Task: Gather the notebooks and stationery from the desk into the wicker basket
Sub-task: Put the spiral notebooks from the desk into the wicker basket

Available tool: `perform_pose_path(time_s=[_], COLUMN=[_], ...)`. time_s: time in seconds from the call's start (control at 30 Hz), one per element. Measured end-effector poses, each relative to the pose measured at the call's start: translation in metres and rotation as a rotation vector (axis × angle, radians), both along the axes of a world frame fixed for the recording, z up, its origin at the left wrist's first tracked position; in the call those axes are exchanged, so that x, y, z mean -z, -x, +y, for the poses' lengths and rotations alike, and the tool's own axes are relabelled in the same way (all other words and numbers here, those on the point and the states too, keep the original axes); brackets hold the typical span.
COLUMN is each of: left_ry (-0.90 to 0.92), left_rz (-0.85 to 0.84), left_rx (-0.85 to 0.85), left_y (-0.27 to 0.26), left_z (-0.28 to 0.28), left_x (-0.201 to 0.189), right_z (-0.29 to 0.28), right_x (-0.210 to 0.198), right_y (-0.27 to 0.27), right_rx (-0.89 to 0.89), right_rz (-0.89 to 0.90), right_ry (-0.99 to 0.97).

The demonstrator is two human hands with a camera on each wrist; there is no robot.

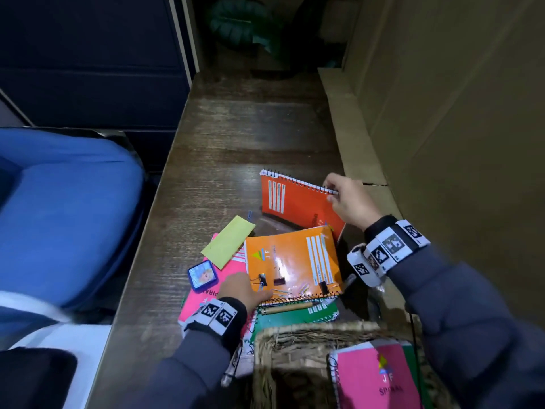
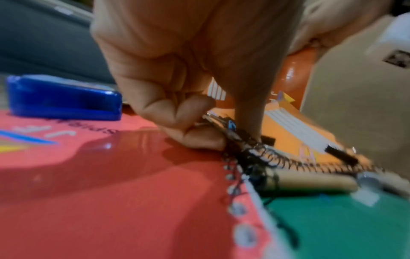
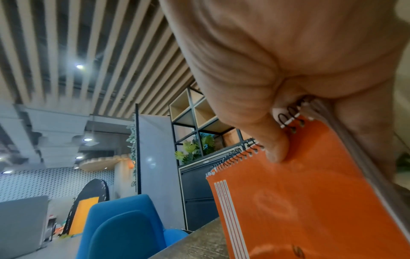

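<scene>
Two hands work at once: the right hand (image 1: 349, 199) pinches the red-orange notebook (image 1: 298, 203) by its spiral, tilted above the surface (image 1: 230, 134) at centre frame; the left hand (image 1: 240, 290) pinches a binder clip (image 1: 262, 280) on the orange notebook (image 1: 292, 261). At lower right, the wicker basket (image 1: 292, 335) holds a pink notebook (image 1: 374, 379).

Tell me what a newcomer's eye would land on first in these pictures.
First comes the red-orange notebook, lifted at a tilt off the desk, with the right hand pinching its spiral edge. Next is the bright pile nearer the person: an orange notebook strewn with black binder clips, lying over pink and green ones, with the left hand at its near-left corner. At the bottom sits the wicker basket, which already holds a pink notebook.
</scene>
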State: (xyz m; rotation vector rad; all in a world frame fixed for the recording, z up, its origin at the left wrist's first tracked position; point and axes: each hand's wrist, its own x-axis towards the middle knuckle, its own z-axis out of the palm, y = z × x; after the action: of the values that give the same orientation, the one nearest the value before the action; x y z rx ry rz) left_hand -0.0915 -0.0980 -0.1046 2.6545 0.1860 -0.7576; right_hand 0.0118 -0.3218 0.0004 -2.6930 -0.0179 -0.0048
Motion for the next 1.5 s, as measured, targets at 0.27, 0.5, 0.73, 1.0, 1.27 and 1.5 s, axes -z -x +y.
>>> perform_pose_path(time_s=[0.27,0.5,0.73,1.0,1.27,1.5], left_ry=[0.248,0.424,0.425,0.435,0.487,0.733], left_rz=[-0.135,-0.272,-0.607,-0.885,-0.904,-0.864], left_rx=[-0.192,-0.25,-0.155,-0.244,-0.453,-0.535], left_y=[0.008,0.01,0.028,0.039,0.058,0.081], left_z=[0.024,0.037,0.038,0.071,0.122,0.126], left_x=[-0.016,-0.053,-0.11,-0.124,-0.11,-0.126], right_z=[0.008,0.024,0.034,-0.005,0.025,0.052], right_x=[-0.024,-0.035,-0.075,-0.176,-0.195,-0.042], right_y=[0.032,0.066,0.098,0.143,0.206,0.23], right_rx=[-0.052,0.032,0.004,-0.09,-0.632,-0.937], right_rz=[-0.116,-0.155,-0.28,-0.338,0.329,0.647], right_ry=[0.027,0.06,0.026,0.238,0.866,1.024])
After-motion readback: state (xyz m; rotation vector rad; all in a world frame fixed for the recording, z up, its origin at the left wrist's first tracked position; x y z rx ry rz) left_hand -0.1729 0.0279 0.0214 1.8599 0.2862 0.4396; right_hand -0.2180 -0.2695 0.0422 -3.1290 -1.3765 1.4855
